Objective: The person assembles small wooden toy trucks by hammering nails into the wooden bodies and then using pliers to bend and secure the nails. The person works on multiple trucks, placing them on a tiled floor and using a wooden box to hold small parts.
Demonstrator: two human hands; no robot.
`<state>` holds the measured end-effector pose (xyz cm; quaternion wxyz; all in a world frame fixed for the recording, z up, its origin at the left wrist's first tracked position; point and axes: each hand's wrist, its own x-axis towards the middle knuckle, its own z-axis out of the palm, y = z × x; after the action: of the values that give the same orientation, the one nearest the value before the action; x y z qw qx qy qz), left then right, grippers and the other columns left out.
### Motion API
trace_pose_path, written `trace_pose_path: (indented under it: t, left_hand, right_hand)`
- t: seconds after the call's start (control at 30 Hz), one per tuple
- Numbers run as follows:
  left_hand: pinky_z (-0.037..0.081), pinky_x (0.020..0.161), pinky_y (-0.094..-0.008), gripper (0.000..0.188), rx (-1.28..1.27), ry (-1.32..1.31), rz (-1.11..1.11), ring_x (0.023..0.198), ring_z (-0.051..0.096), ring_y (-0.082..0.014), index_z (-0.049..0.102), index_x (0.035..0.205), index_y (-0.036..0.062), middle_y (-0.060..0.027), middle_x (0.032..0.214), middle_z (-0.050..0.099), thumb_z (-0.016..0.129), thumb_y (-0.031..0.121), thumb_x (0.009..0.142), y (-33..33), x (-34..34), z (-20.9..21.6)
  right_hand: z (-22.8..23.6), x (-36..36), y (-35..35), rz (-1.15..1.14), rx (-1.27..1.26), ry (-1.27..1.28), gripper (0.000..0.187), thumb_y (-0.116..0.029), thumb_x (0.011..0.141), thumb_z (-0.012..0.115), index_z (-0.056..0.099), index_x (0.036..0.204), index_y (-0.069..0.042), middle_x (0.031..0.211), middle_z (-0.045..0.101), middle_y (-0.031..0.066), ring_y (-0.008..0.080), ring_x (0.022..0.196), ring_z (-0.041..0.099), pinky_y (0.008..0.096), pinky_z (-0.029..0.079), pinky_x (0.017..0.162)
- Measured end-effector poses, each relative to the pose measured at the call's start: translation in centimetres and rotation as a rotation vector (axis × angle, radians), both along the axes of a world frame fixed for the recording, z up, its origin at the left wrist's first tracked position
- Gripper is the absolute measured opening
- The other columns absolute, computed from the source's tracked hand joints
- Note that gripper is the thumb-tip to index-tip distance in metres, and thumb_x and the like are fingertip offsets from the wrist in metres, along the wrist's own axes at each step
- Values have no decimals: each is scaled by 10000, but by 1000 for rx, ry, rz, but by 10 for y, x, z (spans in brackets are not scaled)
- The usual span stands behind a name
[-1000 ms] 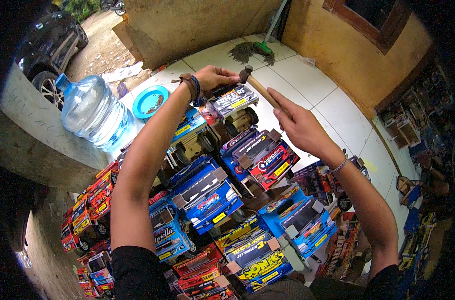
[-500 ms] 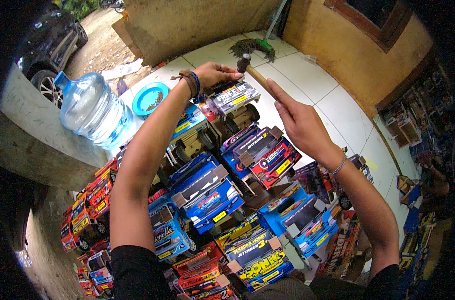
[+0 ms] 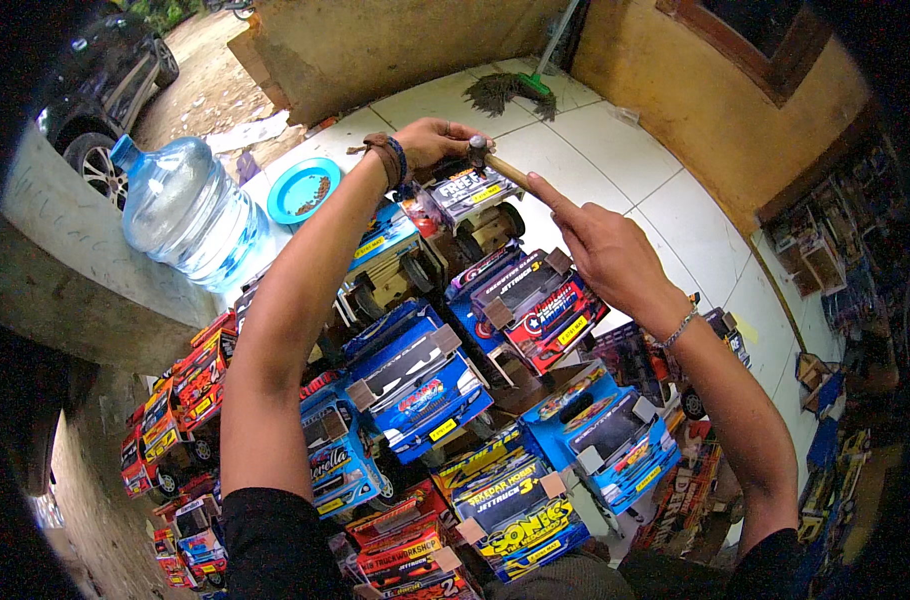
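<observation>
Right hand (image 3: 620, 255) wraps hammer (image 3: 510, 173), forefinger stretched along wooden handle! Hammer head right by fingertips of left hand (image 3: 430, 143), above dark-and-white toy truck (image 3: 463, 200), farthest one out. Left fingers bunched at truck's top edge; cannot tell whether anything's pinched. Left of forearm, round blue dish (image 3: 276, 197), small brown bits (image 3: 321, 188) scattered inside! Beside it, clear-blue water jug (image 3: 190, 215), fill level unclear.

daylight from ten o'clock — floor tiles (image 3: 558, 150) glare at one — dim toward three, edges bent, rim black.
</observation>
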<state>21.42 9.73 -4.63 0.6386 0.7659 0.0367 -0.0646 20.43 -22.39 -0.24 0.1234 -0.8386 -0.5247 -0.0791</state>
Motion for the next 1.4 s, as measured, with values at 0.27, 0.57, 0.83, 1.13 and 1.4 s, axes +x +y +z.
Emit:
trace_pose_path:
  t: [0.27,0.57,0.83,1.13,1.4]
  left_hand:
    - [541,850,-253,268,-35,36,91,901,661,-103,680,1225,55,-28,1067,716,618,148,981,2,1,-6]
    - [552,783,-249,210,-64,0,63,851,663,-85,701,1100,50,-12,984,729,676,197,952,-4,-5,0]
    - [557,796,-251,261,-60,23,76,856,670,-95,686,1150,53,-29,1016,720,701,202,936,-4,-7,1]
    - [538,806,-246,273,30,7,81,882,662,-101,678,1155,50,-8,1006,716,705,208,933,-6,-9,5]
    - [515,844,-286,400,448,-124,46,946,658,-138,732,1143,108,-52,1054,733,739,414,884,-5,-10,17]
  right_hand:
    - [0,8,2,5,52,-19,660,-175,979,516,251,1558,-352,741,595,148,336,643,616,474,519,592]
    - [0,9,3,15,68,26,629,-179,995,511,274,1548,-364,732,591,151,337,641,610,468,509,611]
    - [-3,17,-3,-10,29,-47,660,-185,987,513,236,1558,-367,726,589,133,328,613,607,475,515,577]
    - [1,13,1,-44,11,54,607,-205,1015,484,246,1556,-341,766,630,166,360,652,627,488,518,607]
    - [7,14,-11,-76,120,182,523,-238,1029,482,348,1526,-332,816,660,239,386,716,654,466,521,690]
